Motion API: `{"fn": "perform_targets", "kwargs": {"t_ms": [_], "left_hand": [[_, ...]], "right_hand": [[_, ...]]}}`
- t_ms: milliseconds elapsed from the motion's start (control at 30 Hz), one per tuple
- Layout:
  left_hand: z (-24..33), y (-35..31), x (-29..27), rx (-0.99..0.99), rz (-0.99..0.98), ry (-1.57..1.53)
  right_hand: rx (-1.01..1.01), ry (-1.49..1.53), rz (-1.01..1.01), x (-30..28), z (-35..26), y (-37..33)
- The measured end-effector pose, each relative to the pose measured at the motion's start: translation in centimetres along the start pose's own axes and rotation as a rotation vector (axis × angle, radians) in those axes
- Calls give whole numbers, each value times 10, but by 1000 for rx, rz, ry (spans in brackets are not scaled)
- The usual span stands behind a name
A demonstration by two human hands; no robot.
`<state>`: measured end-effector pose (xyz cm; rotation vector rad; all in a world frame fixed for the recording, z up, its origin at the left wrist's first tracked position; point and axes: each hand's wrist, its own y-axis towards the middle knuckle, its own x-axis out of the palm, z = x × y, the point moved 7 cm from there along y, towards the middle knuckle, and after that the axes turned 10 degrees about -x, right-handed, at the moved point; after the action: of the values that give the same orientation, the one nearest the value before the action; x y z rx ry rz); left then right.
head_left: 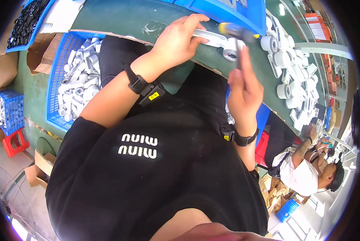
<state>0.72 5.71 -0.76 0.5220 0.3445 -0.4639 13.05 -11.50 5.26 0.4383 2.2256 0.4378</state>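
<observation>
Head view: the person's left hand (176, 40) has its grip pinched, thumb and fingers pressing one end of a white part (213, 39) over the green tabletop (117, 18), near its edge. The right hand (246, 90) wraps its grip around the handle of a hammer (239, 42); the blurred head seems near the part's round end, contact unclear.

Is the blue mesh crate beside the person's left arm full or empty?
Not empty: loose white plastic parts lie heaped inside the blue mesh crate. Whether they reach its rim, I cannot tell.
</observation>
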Motion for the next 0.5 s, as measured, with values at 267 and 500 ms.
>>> {"fn": "perform_targets", "kwargs": {"t_ms": [267,500], "left_hand": [[-9,4,-3,-90,-65,-77],[-3,5,-3,-63,-66,-76]], "right_hand": [[31,-116,-111,0,9,11],[-222,-236,23,-4,5,10]]}}
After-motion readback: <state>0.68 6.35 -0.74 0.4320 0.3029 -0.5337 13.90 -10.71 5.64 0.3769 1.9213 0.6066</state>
